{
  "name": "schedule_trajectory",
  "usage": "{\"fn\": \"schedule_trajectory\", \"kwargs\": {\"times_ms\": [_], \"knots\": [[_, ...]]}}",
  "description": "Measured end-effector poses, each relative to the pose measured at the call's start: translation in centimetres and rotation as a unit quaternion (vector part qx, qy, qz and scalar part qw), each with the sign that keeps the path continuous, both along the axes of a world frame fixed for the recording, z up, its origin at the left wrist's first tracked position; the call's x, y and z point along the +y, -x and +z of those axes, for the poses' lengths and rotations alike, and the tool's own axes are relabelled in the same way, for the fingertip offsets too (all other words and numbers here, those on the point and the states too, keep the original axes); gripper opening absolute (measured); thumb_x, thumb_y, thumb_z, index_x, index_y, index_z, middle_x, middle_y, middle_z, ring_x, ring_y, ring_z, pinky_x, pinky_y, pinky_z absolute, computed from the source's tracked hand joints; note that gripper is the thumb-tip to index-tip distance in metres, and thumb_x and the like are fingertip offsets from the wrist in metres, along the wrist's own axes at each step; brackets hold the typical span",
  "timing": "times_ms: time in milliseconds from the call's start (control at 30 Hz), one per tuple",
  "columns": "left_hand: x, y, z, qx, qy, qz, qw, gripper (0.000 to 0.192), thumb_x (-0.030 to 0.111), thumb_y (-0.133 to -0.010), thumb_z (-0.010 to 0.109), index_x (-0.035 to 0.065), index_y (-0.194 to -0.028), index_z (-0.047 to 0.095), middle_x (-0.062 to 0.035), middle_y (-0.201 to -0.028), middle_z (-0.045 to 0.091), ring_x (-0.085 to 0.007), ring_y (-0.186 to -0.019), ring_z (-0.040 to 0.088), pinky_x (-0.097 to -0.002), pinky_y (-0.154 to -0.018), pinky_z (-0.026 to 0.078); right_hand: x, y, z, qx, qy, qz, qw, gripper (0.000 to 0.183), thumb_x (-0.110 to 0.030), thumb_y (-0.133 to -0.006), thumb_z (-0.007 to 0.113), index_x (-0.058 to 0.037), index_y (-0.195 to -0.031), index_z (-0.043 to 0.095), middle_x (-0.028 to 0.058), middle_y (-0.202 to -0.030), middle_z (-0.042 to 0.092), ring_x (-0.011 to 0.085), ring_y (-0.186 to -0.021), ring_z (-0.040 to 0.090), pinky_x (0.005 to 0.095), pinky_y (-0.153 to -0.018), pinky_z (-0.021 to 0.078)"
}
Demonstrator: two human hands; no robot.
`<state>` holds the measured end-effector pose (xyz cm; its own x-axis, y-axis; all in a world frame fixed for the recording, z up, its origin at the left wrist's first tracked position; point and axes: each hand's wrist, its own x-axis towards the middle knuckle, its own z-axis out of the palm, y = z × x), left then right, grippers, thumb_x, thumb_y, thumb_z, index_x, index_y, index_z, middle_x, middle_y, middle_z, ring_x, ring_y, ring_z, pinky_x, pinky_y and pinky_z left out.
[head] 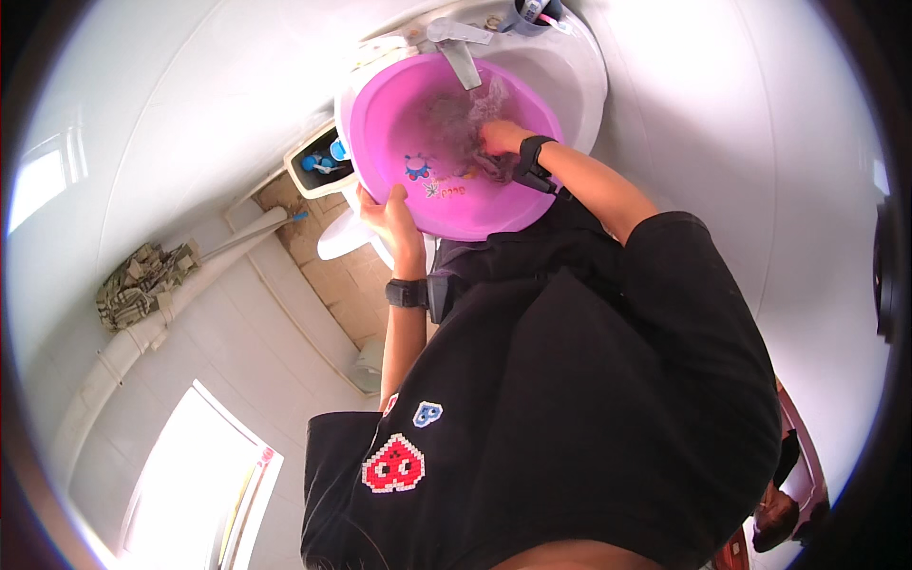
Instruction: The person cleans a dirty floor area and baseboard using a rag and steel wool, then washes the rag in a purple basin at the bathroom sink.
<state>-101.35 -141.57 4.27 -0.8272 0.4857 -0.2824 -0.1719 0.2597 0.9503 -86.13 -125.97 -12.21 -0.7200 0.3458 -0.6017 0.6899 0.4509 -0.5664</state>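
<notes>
A pink plastic basin (pixel 456 206) with cartoon prints rests on the white washbasin (pixel 586 92), beneath the tap (pixel 462 65). My left hand (pixel 392 221) grips the basin's near left rim, thumb on top and fingers around the outside. Inside the basin is my right hand (pixel 502 137), bent at the wrist, its fingers mostly hidden. Around it lies a blurred grey mass (pixel 452 128); I cannot tell whether this is wet cloth or murky water. Splashing water (pixel 491 98) shows just below the tap's spout. Both wrists wear black straps.
Left of the washbasin stands a bin (pixel 306 187) holding blue-capped items. Behind the tap, a cup (pixel 531 18) holds toothbrushing things. A checked cloth (pixel 142 285) hangs over a white pipe (pixel 132 349) on the left. Tiled floor (pixel 342 278) shows below. A mirror on the right reflects a person.
</notes>
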Motion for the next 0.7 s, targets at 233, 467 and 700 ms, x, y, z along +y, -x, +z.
{"fn": "schedule_trajectory", "kwargs": {"times_ms": [233, 467, 700], "knots": [[0.0, -0.2, 0.0, 0.003, -0.018, 0.005, 1.0, 0.033, -0.007, -0.064, 0.052, -0.0034, -0.096, 0.057, -0.0047, -0.089, 0.058, -0.0134, -0.077, 0.056, -0.0246, -0.069, 0.045, -0.3, 1.5, -1.3, -0.023, -0.051, -0.016, 0.998, 0.03, -0.02, -0.075, 0.059, -0.0024, -0.096, 0.068, 0.0205, -0.093, 0.066, 0.0374, -0.085, 0.064, 0.0448, -0.073, 0.0497], [-0.3, 0.0, -0.5, 0.022, -0.016, 0.026, 0.999, 0.032, -0.006, -0.063, 0.052, -0.0037, -0.094, 0.057, -0.0031, -0.087, 0.055, -0.013, -0.075, 0.053, -0.0253, -0.069, 0.044, 1.6, 4.1, 1.5, -0.13, 0.055, -0.007, 0.99, 0.055, -0.042, -0.081, 0.06, -0.0015, -0.117, 0.057, 0.0224, -0.115, 0.06, 0.0331, -0.105, 0.059, 0.0424, -0.084, 0.0479], [-0.2, 0.1, -0.5, 0.03, -0.012, 0.006, 0.999, 0.029, -0.006, -0.064, 0.053, -0.0033, -0.093, 0.057, -0.0034, -0.086, 0.056, -0.0119, -0.075, 0.053, -0.0243, -0.069, 0.043, -0.4, 2.4, 0.9, 0.025, 0.05, 0.044, 0.997, 0.046, -0.034, -0.074, 0.067, 0.0034, -0.101, 0.062, 0.0227, -0.094, 0.065, 0.0319, -0.089, 0.064, 0.0402, -0.078, 0.0497]]}}
